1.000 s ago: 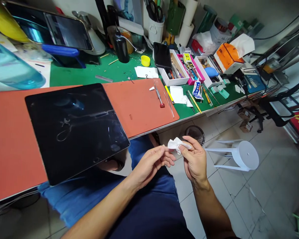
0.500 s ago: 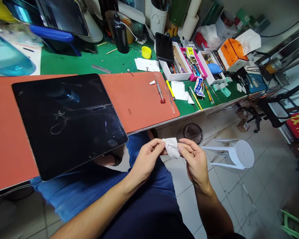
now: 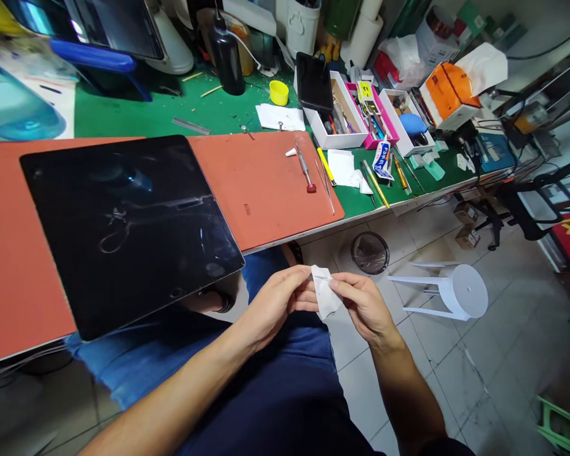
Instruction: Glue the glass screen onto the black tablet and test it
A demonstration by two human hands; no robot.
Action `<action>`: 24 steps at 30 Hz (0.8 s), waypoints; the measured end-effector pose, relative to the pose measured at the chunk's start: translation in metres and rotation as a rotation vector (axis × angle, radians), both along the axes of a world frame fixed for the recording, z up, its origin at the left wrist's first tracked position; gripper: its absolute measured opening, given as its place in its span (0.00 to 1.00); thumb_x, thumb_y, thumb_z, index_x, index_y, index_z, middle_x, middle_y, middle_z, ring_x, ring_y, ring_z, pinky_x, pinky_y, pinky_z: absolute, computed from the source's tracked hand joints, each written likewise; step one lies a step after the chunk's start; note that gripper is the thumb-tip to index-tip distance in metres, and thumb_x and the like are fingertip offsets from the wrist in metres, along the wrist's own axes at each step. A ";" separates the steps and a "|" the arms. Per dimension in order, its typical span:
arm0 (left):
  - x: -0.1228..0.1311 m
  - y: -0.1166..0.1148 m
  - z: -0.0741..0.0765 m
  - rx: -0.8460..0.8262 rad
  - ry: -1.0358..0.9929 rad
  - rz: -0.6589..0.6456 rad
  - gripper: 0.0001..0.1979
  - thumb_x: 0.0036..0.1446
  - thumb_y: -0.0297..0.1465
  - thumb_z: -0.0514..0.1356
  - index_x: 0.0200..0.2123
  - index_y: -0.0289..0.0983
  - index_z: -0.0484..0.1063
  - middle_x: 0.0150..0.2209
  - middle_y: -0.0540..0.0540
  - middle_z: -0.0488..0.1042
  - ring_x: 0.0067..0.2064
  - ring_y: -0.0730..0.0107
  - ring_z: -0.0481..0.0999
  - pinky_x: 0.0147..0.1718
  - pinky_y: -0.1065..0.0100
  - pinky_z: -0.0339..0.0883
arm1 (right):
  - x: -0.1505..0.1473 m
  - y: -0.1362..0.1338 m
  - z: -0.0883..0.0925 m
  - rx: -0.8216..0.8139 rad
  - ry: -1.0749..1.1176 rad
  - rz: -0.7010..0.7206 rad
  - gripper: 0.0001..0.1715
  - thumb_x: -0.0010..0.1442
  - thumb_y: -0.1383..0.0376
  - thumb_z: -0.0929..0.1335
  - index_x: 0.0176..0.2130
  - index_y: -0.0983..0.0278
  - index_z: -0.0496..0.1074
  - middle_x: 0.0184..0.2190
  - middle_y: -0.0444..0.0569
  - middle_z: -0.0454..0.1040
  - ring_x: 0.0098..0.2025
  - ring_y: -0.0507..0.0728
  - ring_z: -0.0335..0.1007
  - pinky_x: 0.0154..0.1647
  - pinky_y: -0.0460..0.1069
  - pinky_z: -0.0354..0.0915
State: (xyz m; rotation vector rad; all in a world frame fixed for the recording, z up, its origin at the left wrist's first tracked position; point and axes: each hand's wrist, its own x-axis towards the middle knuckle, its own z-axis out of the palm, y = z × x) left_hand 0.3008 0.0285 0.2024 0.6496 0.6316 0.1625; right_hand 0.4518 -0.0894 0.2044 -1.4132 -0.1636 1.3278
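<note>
A small folded white tissue (image 3: 325, 292) is stretched between my two hands, over my lap and just off the bench edge. My left hand (image 3: 285, 294) has its thumb at the tissue's upper left edge, with the fingers reaching behind it. On the other side, my right hand (image 3: 363, 301) pinches the tissue between thumb and fingers. To the left, a large black tablet (image 3: 133, 234) with a smudged glossy screen lies on the orange mat (image 3: 266, 190), its near corner jutting past the bench edge.
On the mat's right lie a red-ended screwdriver (image 3: 306, 166) and tweezers (image 3: 325, 183). Tool boxes (image 3: 339, 139), a glue tube (image 3: 383, 159) and a yellow cup (image 3: 278, 93) stand on the green bench top. A white stool (image 3: 465, 291) and a round bin (image 3: 369, 252) are on the floor.
The tissue has turned and now hangs longer downwards. My right hand has shifted slightly left, and my left fingers now stretch out behind the tissue. The tablet stays on the mat.
</note>
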 end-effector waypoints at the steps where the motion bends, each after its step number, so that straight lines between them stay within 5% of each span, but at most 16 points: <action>1: -0.001 0.000 0.000 0.017 0.001 -0.017 0.22 0.63 0.45 0.69 0.48 0.32 0.78 0.41 0.36 0.86 0.39 0.59 0.87 0.44 0.60 0.82 | -0.001 0.000 -0.001 -0.003 -0.002 -0.015 0.20 0.49 0.54 0.85 0.37 0.64 0.87 0.31 0.48 0.83 0.35 0.54 0.73 0.39 0.48 0.68; 7: -0.004 0.002 -0.006 0.153 0.064 -0.072 0.29 0.53 0.38 0.75 0.55 0.31 0.75 0.38 0.40 0.87 0.36 0.64 0.85 0.40 0.67 0.77 | -0.001 0.000 -0.003 0.010 0.014 -0.016 0.27 0.57 0.44 0.79 0.35 0.66 0.86 0.26 0.49 0.79 0.29 0.53 0.70 0.33 0.48 0.68; 13: -0.009 0.009 -0.004 0.217 0.050 -0.145 0.27 0.55 0.37 0.73 0.54 0.30 0.76 0.39 0.40 0.87 0.37 0.62 0.85 0.42 0.64 0.78 | 0.002 -0.002 -0.006 0.015 -0.030 0.015 0.20 0.46 0.57 0.86 0.35 0.66 0.87 0.27 0.47 0.80 0.27 0.50 0.68 0.29 0.45 0.65; 18: -0.014 0.015 0.001 0.199 0.049 -0.180 0.28 0.56 0.38 0.73 0.56 0.30 0.76 0.39 0.40 0.87 0.36 0.62 0.86 0.44 0.62 0.80 | -0.001 0.000 -0.010 0.016 0.014 0.016 0.22 0.52 0.50 0.83 0.30 0.66 0.85 0.24 0.45 0.76 0.25 0.50 0.67 0.27 0.46 0.65; 24: -0.017 0.017 0.003 0.172 0.044 -0.208 0.25 0.57 0.35 0.71 0.56 0.31 0.79 0.43 0.39 0.87 0.38 0.61 0.87 0.47 0.60 0.80 | -0.005 0.002 -0.011 0.006 0.052 0.023 0.22 0.47 0.54 0.86 0.36 0.66 0.87 0.30 0.48 0.82 0.30 0.51 0.73 0.34 0.46 0.68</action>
